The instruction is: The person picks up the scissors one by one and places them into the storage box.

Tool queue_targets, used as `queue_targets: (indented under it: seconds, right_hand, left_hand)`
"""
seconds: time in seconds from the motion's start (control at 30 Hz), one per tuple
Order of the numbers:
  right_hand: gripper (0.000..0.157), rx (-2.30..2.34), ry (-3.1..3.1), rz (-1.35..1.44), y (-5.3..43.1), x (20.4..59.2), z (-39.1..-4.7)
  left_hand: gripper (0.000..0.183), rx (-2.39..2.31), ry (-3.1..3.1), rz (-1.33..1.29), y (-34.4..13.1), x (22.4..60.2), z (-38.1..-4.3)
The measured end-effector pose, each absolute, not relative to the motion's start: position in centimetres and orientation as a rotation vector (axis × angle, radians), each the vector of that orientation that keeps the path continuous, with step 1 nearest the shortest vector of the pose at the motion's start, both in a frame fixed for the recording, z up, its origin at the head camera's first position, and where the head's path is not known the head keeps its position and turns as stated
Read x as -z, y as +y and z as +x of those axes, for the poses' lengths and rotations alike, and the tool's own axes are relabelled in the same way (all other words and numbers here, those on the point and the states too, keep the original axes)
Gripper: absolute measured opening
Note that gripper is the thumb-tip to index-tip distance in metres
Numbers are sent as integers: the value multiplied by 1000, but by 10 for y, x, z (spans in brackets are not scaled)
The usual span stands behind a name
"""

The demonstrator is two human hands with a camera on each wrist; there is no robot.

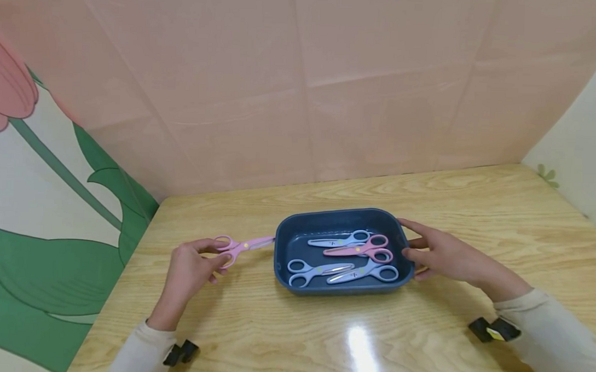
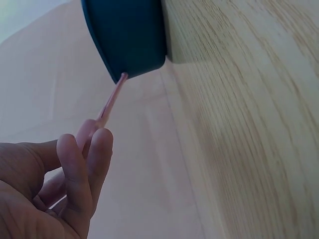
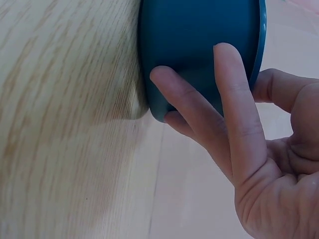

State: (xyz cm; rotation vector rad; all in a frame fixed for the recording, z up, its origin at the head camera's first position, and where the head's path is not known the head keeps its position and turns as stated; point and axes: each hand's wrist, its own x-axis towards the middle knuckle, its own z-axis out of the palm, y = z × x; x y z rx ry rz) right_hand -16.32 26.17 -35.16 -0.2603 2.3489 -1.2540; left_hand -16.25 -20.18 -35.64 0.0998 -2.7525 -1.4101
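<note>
My left hand [image 1: 193,267] pinches a pair of pink scissors [image 1: 246,244] by the finger loops, its blades pointing right. In the head view, the blade tips meet the left rim of a dark blue tray [image 1: 279,262]. My right hand [image 1: 445,256] holds the tray's right end, thumb over the rim and fingers spread on the outer wall [image 3: 199,30]. Inside lie several pairs of light blue scissors [image 1: 312,271] and another pink pair [image 1: 347,251], which partly covers the blue ones under it. From the left wrist, the held scissors [image 2: 107,107] appear edge-on beside the tray's end.
The tray stands on a light wood-grain table [image 1: 273,338]. A pinkish covered wall [image 1: 301,98] rises behind the table's back edge. To the left is a panel with a painted tulip [image 1: 8,77], and a pale wall [image 1: 580,141] borders the right side.
</note>
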Motion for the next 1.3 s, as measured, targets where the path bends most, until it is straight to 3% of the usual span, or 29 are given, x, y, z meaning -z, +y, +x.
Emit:
queue_targets:
  seconds: [1.3]
  right_hand:
    - [80, 1308, 2305, -263, 262, 353, -165]
  left_hand:
    - [25, 1395, -2683, -31, -203, 359, -163]
